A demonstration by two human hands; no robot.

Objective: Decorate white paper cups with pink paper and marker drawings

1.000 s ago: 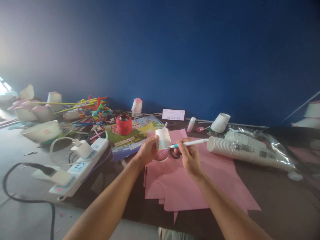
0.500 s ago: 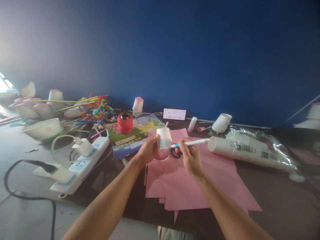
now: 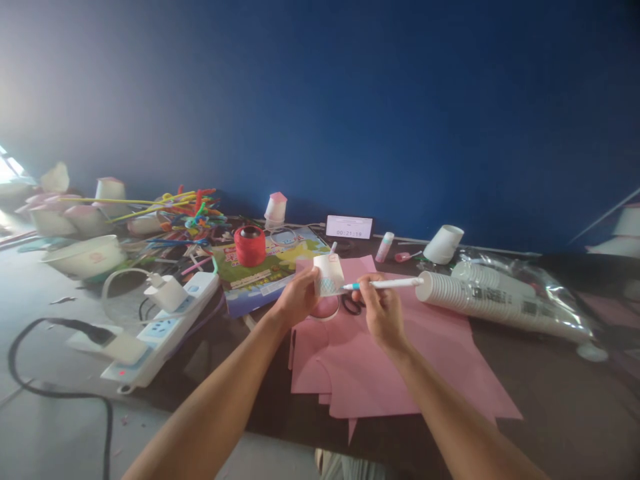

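Note:
A white paper cup (image 3: 329, 272) with a teal scale-like pattern along its lower part and a small red mark near the top is held by my left hand (image 3: 299, 293). My right hand (image 3: 383, 310) is closed round a white marker (image 3: 395, 284) with a teal band, its tip pointing left at the cup's lower right edge. Whether the tip touches the cup is too small to tell. Beneath both hands lie pink paper sheets (image 3: 380, 373), with black scissors (image 3: 352, 305) and a round pink piece (image 3: 326, 308) on them.
On the left are a power strip (image 3: 165, 333), a bowl (image 3: 85, 259), pipe cleaners (image 3: 195, 213) and a red spool (image 3: 250, 247) on a colourful book (image 3: 275, 267). Stacked cups (image 3: 480, 300) lie at right; a timer (image 3: 349, 227), glue stick (image 3: 385, 247) and upturned cup (image 3: 443, 245) stand behind.
The marker in my right hand has shifted slightly right and up, its tip now at the cup's edge instead of over its lower part. My left hand and the cup are nearly unmoved.

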